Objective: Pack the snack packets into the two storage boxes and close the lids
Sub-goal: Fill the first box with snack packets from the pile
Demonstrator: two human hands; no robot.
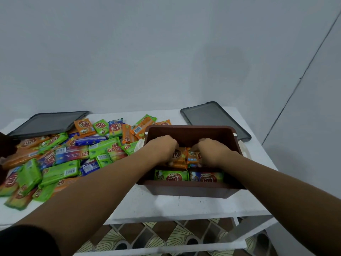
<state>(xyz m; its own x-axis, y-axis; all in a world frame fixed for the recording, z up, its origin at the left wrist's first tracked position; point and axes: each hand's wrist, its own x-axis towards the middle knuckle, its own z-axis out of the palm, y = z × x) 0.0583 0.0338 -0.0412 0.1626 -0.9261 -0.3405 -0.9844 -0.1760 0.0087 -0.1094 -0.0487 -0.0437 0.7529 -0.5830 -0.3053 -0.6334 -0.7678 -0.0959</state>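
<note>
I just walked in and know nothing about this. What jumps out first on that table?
The big jumble of snack packets, green, orange and blue, covers the left of the white table. To its right sits a brown storage box, where the left hand and right hand press orange packets into place. Two dark lids lie flat at the back corners.

A white surface (166,206) carries a brown storage box (190,190) near its front right. Loose snack packets (60,154) cover its left side in a heap, and two dark lids lie at the back: one (46,123) left, one (212,117) right.
</note>
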